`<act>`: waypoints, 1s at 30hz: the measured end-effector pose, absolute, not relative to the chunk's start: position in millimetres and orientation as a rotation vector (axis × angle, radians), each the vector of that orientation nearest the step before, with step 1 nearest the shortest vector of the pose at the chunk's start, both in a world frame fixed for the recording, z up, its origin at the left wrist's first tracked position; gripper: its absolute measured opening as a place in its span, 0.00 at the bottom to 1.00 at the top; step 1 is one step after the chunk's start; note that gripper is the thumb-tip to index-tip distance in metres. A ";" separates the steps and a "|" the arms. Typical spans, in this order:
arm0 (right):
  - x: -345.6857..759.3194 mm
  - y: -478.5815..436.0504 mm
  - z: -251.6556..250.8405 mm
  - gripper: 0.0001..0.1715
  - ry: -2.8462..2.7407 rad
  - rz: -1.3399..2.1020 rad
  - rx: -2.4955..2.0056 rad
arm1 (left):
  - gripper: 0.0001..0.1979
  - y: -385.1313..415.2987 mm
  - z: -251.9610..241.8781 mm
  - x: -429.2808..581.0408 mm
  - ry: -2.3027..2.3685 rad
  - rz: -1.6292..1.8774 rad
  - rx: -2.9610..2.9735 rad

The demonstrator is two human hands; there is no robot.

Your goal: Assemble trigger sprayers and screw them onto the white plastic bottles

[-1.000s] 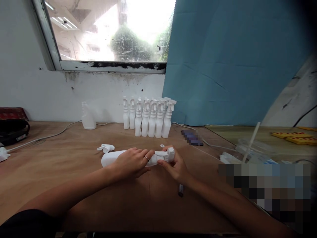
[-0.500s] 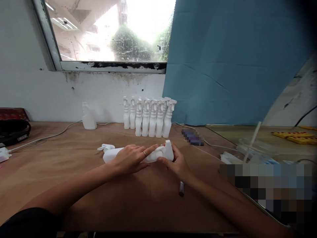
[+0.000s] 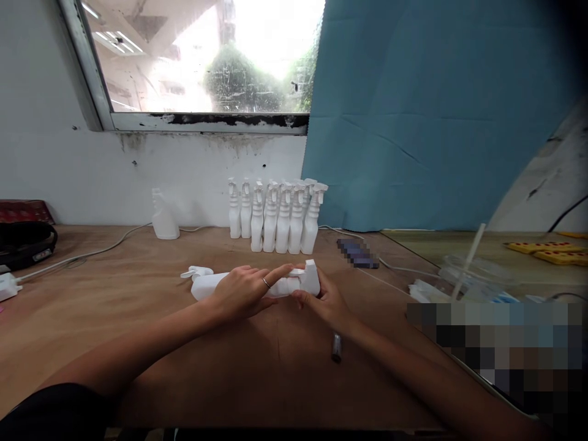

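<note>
A white spray bottle [image 3: 206, 286] lies on its side above the brown tabletop, its base to the left and its trigger head to the right. My left hand [image 3: 245, 288], with a ring on one finger, is wrapped over the bottle's body and neck. Around the spray head [image 3: 310, 278] my right hand [image 3: 328, 300] is closed, thumb in front and fingers behind. Just behind the bottle's base rests a loose white trigger sprayer [image 3: 197, 271]. A small dark cylinder [image 3: 337, 348] lies near my right wrist.
Several white spray bottles [image 3: 283, 223] with heads stand grouped by the wall. One bottle without a head [image 3: 165, 217] stands left of them. A phone [image 3: 357, 253], cables, a plastic cup with a straw [image 3: 468, 263] and yellow trays [image 3: 546, 248] lie right; a black strapped object [image 3: 27, 245] left.
The spray head has turned a little on the bottle's neck, its trigger now facing more away from me. Both hands keep nearly the same place.
</note>
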State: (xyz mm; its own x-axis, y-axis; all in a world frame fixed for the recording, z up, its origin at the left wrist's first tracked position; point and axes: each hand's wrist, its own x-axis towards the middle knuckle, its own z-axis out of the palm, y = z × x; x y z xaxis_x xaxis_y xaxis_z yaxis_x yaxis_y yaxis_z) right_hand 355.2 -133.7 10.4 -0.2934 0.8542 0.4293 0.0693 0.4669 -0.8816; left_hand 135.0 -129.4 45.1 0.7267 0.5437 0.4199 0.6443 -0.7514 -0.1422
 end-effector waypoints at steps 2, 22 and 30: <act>356.3 -132.7 11.3 0.25 -1.697 0.978 -0.775 | 0.37 -129.5 45.6 135.4 -0.933 -0.540 -2.635; 361.5 -124.6 6.7 0.22 -1.752 0.925 -0.667 | 0.33 -128.9 42.8 135.8 -0.846 -0.591 -2.623; 369.8 -102.7 9.5 0.28 -1.743 0.866 -0.647 | 0.50 -83.0 68.5 117.0 -1.441 -1.406 -2.448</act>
State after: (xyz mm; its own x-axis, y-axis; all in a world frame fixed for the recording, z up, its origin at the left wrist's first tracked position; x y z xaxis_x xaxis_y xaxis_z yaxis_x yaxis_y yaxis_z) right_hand 369.8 -102.7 9.5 -0.3163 0.7663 0.5592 0.0173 0.5941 -0.8042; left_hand 117.0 -83.0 68.5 0.1930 0.7143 0.6727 0.6897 -0.5864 0.4248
